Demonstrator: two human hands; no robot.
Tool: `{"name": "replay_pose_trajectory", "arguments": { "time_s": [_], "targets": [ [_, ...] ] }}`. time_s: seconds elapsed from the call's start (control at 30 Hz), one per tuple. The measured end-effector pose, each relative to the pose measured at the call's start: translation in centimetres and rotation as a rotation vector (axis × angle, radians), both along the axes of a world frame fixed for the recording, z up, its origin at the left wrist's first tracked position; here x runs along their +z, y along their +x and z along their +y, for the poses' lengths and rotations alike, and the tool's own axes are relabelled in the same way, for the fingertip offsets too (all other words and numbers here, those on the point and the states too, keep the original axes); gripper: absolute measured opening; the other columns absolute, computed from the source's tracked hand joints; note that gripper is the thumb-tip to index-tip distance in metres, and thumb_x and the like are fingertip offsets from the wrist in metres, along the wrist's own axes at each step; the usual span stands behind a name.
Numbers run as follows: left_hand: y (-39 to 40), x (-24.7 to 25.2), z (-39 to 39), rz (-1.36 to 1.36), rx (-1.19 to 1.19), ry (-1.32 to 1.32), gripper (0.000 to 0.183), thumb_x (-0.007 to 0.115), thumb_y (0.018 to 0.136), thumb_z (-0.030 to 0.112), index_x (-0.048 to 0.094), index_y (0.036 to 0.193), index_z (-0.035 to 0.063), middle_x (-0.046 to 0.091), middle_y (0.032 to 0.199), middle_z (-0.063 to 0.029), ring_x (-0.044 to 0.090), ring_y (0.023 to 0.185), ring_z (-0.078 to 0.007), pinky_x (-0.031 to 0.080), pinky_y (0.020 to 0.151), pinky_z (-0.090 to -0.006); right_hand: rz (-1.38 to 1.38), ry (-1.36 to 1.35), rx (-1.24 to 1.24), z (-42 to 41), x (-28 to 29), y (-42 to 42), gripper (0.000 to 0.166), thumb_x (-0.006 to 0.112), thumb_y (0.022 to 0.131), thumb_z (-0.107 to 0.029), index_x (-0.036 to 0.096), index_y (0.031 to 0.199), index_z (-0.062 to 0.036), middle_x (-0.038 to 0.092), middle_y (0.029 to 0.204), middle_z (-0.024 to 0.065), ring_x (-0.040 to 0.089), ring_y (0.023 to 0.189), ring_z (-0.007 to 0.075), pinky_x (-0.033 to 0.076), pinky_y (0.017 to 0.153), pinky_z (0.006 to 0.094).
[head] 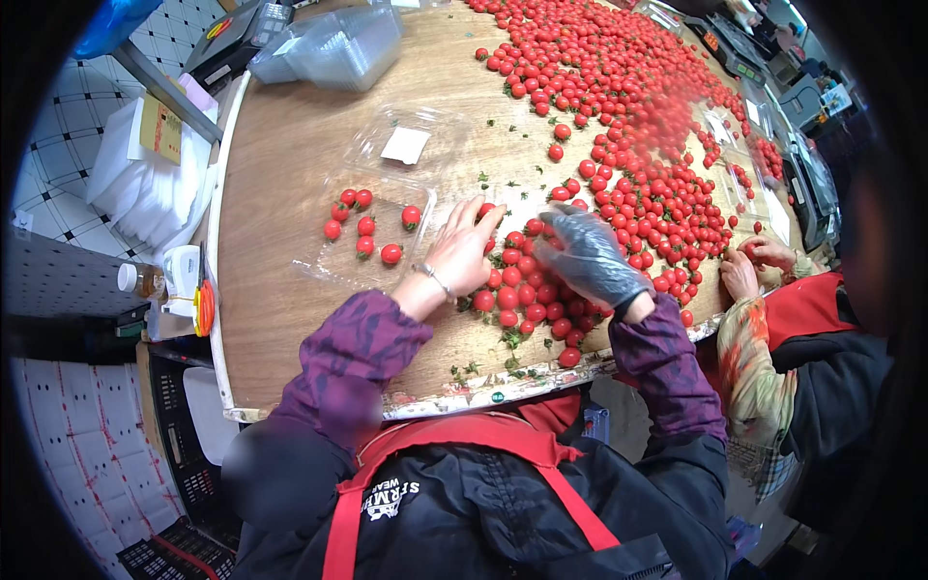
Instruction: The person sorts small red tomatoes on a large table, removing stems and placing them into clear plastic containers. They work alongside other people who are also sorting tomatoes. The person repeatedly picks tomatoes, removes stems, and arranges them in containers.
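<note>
My bare left hand [462, 250], with a bracelet at the wrist, is at the right edge of an opened clear plastic clamshell box [426, 239]. A cherry tomato [486, 210] shows between its thumb and fingers; whether it is gripped I cannot tell. Several cherry tomatoes lie apart in the box, one of them a red tomato [391, 254] near the front. The lid [442, 148] lies back with a white paper square [406, 146] on it. My right hand [591, 254], in a thin clear glove, reaches over a loose pile of cherry tomatoes [533, 293]. Its blurred fingertips hide any grip.
A large heap of cherry tomatoes [602, 65] spreads over the wooden table [283, 181]. Stacked clear boxes [348, 47] stand at the far left. Orange-handled scissors [206, 308] hang by the left edge. On the right, a co-worker's hands [750, 268] are near the tomatoes.
</note>
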State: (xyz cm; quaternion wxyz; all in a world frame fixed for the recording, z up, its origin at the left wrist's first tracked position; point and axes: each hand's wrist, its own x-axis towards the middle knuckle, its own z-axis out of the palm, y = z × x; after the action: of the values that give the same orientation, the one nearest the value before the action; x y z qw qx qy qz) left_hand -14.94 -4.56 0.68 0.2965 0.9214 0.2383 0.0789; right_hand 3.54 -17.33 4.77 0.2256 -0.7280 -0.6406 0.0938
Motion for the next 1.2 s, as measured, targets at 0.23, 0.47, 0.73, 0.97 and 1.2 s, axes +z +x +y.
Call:
{"name": "replay_pose_trajectory", "arguments": {
  "time_s": [0.23,0.47,0.73,0.97,1.2],
  "targets": [
    [1.9,-0.6,1.6,0.105,-0.012,0.151,0.046,0.064,0.074,0.007,0.057,0.119,0.0103,0.051,0.115,-0.0163,0.052,0.111,-0.0362,0.046,0.091,-0.0421,-0.085,-0.152,0.107,3.0,-1.1,-0.7,0.026,0.061,0.079,-0.016,0.067,0.101,-0.0027,0.066,0.095,0.0201,0.065,0.092,0.0369,0.052,0.08,0.0438],
    [1.7,0.7,0.7,0.062,0.132,0.02,0.035,0.07,0.072,0.019,0.054,0.101,0.0074,0.053,0.104,-0.0165,0.061,0.089,-0.0376,0.05,0.078,-0.0461,0.12,-0.34,0.093,3.9,0.5,0.3,0.018,0.063,0.079,-0.011,0.068,0.094,-0.0016,0.066,0.094,0.0235,0.066,0.09,0.0367,0.052,0.078,0.0417],
    [3.0,-0.6,0.4,0.108,0.028,0.037,0.046,0.065,0.073,0.024,0.058,0.116,0.0093,0.064,0.102,-0.0195,0.062,0.097,-0.0377,0.05,0.08,-0.0467,0.113,-0.149,-0.05,3.3,-0.6,-0.7,0.013,0.063,0.079,-0.008,0.066,0.089,0.0003,0.062,0.087,0.0259,0.064,0.085,0.0407,0.051,0.072,0.0444],
    [4.4,0.4,-0.8,0.158,0.003,0.159,0.034,0.067,0.072,0.018,0.06,0.103,0.0073,0.066,0.097,-0.0165,0.065,0.094,-0.0352,0.051,0.078,-0.0463,1.373,0.011,-0.314,0.6,-0.5,3.6,0.03,0.057,0.085,-0.021,0.059,0.113,-0.009,0.06,0.104,0.0032,0.061,0.081,0.0158,0.053,0.063,0.0308],
    [4.3,0.6,-0.3,0.101,0.071,0.034,0.028,0.069,0.072,0.021,0.063,0.098,0.0101,0.067,0.092,-0.013,0.066,0.084,-0.0346,0.052,0.074,-0.0453,1.387,0.024,-0.295,0.0,-0.3,2.2,0.025,0.06,0.079,-0.003,0.058,0.104,-0.0056,0.06,0.102,0.0061,0.062,0.079,0.0156,0.053,0.066,0.0293]
  ]
}}
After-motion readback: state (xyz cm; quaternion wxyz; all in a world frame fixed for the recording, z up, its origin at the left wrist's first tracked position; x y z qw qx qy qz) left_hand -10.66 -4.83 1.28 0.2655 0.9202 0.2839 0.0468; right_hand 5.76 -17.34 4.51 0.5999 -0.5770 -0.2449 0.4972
